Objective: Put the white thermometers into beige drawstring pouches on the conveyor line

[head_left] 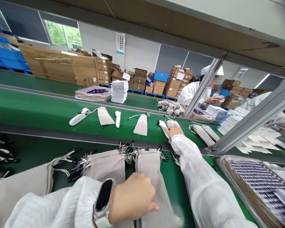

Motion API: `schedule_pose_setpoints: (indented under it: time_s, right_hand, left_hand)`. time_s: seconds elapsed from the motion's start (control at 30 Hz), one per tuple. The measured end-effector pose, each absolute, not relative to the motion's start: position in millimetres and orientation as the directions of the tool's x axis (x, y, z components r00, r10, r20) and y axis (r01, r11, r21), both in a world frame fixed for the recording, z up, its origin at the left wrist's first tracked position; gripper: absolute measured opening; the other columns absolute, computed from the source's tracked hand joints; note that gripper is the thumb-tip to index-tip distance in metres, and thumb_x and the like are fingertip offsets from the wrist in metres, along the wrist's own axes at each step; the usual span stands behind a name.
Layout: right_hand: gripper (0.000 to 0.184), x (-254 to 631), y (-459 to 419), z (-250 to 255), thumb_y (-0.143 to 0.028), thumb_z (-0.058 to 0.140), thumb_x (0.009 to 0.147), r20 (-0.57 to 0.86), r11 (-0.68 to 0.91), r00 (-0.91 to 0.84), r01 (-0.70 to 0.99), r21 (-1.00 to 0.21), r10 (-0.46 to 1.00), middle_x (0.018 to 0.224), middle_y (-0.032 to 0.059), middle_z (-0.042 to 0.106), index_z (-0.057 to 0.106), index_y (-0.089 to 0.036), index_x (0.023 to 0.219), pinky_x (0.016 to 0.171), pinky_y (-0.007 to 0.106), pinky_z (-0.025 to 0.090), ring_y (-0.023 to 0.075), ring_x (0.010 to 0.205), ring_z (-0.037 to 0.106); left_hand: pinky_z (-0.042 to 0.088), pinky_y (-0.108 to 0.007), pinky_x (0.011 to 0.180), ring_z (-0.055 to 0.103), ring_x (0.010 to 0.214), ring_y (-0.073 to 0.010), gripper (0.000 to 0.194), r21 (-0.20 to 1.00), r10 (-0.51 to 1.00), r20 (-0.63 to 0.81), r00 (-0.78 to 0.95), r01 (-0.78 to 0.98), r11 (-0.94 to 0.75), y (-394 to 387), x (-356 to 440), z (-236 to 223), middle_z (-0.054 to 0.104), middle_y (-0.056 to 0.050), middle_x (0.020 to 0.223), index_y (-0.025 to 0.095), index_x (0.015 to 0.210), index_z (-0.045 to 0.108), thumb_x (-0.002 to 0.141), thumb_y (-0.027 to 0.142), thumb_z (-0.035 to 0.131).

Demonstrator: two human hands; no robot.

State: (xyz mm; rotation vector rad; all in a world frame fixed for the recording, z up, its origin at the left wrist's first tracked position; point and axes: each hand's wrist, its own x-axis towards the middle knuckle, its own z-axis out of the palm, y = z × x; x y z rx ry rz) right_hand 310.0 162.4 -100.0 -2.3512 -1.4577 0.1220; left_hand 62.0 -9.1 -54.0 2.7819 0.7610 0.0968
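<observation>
"Pouch (171,123): where is it placed?"
"On the belt (154,126), beside a device (163,126), partly covered by the half-curled right hand (175,130). Whether either is gripped cannot be told."
"Left hand (133,199)?"
"Curled over the stack (147,161); its hold is hidden."

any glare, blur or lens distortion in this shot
Head view: daylight looks bright through the pale-framed window; pale glare sits low on the glossy green work surface; the slanting silver metal post and dark right-hand corners suggest a tilted wide-angle lens; the bare left hand looks slightly soft, perhaps motion blur.
</observation>
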Motion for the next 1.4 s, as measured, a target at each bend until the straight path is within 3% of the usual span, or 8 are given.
schedule_pose_setpoints:
  time_s: [0.07, 0.13, 0.27, 0.4, 0.53, 0.63, 0.83, 1.4]
  right_hand:
    - [0.049, 306.0, 165.8, -106.0, -0.052, 0.055, 0.064, 0.136, -0.421, 0.476, 0.855, -0.303, 0.869, 0.123, 0.0169, 0.036, 0.059, -0.017, 0.098, 0.092, 0.05, 0.02, 0.0352, 0.116, 0.03]
    - [0.049, 306.6, 168.4, -108.3, -0.044, 0.064, 0.058, 0.155, -0.427, 0.486, 0.852, -0.304, 0.86, 0.125, 0.0186, 0.034, 0.059, -0.014, 0.095, 0.092, 0.052, 0.017, 0.0365, 0.118, 0.026]
    - [0.038, 313.2, 174.1, -101.8, -0.033, 0.066, 0.055, 0.199, -0.21, 0.428, 0.734, -0.646, 0.882, 0.125, 0.0146, 0.04, 0.06, -0.013, 0.087, 0.097, 0.047, 0.017, 0.0319, 0.12, 0.025]
    - [0.044, 305.2, 173.8, -70.3, -0.05, 0.044, 0.072, 0.256, 0.014, 0.382, 0.534, -0.845, 0.888, 0.109, 0.0102, 0.055, 0.055, -0.014, 0.095, 0.085, 0.035, 0.039, 0.023, 0.104, 0.048]
    - [0.035, 278.4, 142.0, -18.2, -0.042, 0.051, 0.07, 0.375, 0.385, 0.206, -0.008, -0.923, 0.904, 0.105, 0.0042, 0.057, 0.046, -0.021, 0.098, 0.075, 0.032, 0.048, 0.0172, 0.088, 0.057]
    - [0.043, 253.4, 106.6, 11.3, -0.028, 0.061, 0.064, 0.419, 0.403, 0.006, -0.282, -0.87, 0.908, 0.097, -0.0013, 0.059, 0.039, -0.027, 0.101, 0.074, 0.036, 0.049, 0.0147, 0.077, 0.059]
    - [0.048, 216.8, 79.0, 11.4, -0.021, 0.062, 0.066, 0.41, 0.352, -0.172, -0.291, -0.89, 0.896, 0.085, -0.0059, 0.055, 0.032, -0.032, 0.101, 0.068, 0.036, 0.051, 0.0112, 0.065, 0.058]
    - [0.057, 217.4, 85.3, 4.8, -0.019, 0.062, 0.066, 0.378, 0.325, -0.175, -0.271, -0.906, 0.909, 0.08, -0.0062, 0.051, 0.027, -0.033, 0.108, 0.072, 0.035, 0.051, 0.011, 0.067, 0.058]
  left_hand:
    - [0.045, -0.029, 0.055, 0.058, 0.058, -0.0197, 0.024, 0.248, 0.504, -0.044, 0.863, 0.498, -0.831, -5.8, 59.7, -43.5, 0.059, -0.004, 0.058, 0.016, 0.063, 0.065, 0.076, 0.034, 0.055]
    - [0.045, -0.029, 0.063, 0.056, 0.066, -0.0184, 0.024, 0.255, 0.542, 0.069, 0.837, 0.511, -0.821, 1.7, 59.6, -37.7, 0.057, -0.004, 0.065, 0.016, 0.067, 0.062, 0.082, 0.028, 0.047]
    - [0.041, -0.031, 0.073, 0.048, 0.084, -0.0188, 0.015, 0.235, 0.651, 0.248, 0.717, 0.607, -0.759, 17.2, 59.2, -38.8, 0.051, -0.006, 0.09, 0.016, 0.091, 0.052, 0.081, 0.013, 0.042]
    - [0.04, -0.031, 0.068, 0.046, 0.08, -0.0191, 0.014, 0.188, 0.695, 0.249, 0.674, 0.67, -0.718, 21.8, 56.7, -45.9, 0.048, -0.005, 0.087, 0.017, 0.089, 0.048, 0.081, 0.009, 0.039]
    - [0.039, -0.033, 0.065, 0.047, 0.076, -0.0212, 0.009, 0.087, 0.724, 0.26, 0.639, 0.731, -0.677, 22.8, 58.0, -50.7, 0.05, -0.005, 0.079, 0.016, 0.081, 0.049, 0.08, 0.01, 0.043]
    - [0.039, -0.036, 0.065, 0.048, 0.077, -0.0245, 0.007, -0.035, 0.726, 0.246, 0.643, 0.754, -0.656, 22.2, 59.7, -47.8, 0.053, -0.007, 0.076, 0.015, 0.074, 0.053, 0.077, 0.01, 0.049]
    - [0.04, -0.032, 0.058, 0.052, 0.065, -0.0212, 0.022, -0.061, 0.751, 0.155, 0.641, 0.765, -0.641, 16.5, 60.2, -34.8, 0.055, -0.006, 0.071, 0.013, 0.084, 0.053, 0.074, -0.002, 0.04]
    - [0.04, -0.033, 0.062, 0.048, 0.075, -0.0227, 0.015, -0.033, 0.757, 0.167, 0.631, 0.771, -0.636, 22.0, 59.8, -41.9, 0.051, -0.007, 0.08, 0.015, 0.078, 0.048, 0.075, 0.002, 0.042]
